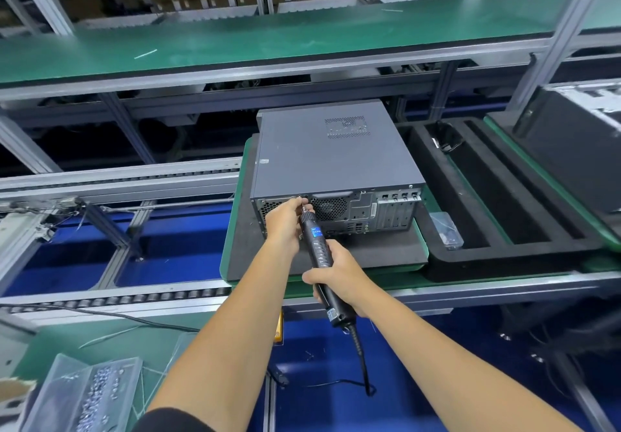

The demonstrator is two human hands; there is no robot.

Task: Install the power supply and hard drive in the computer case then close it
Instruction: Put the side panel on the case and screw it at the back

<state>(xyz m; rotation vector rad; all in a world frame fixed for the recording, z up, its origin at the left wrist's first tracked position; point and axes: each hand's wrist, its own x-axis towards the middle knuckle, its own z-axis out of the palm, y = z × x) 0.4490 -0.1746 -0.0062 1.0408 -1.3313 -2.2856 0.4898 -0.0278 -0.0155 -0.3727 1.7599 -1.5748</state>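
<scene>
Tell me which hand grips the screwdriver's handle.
The right hand grips the electric screwdriver handle; the left hand pinches near its tip at the computer case.

1. There is a single view, taken from a camera worn on the person's head, looking forward and down over both outstretched forearms.
2. It sits close to the work: the left hand (284,221) and right hand (339,278) fill the lower middle, and the computer case (336,156) lies just beyond them, centred.
3. The wide lens bends the conveyor rails (117,179) at left and the green shelf (268,38) across the far side.
4. At the near left edge a clear screw bin (90,394) is cut off by the frame.
</scene>
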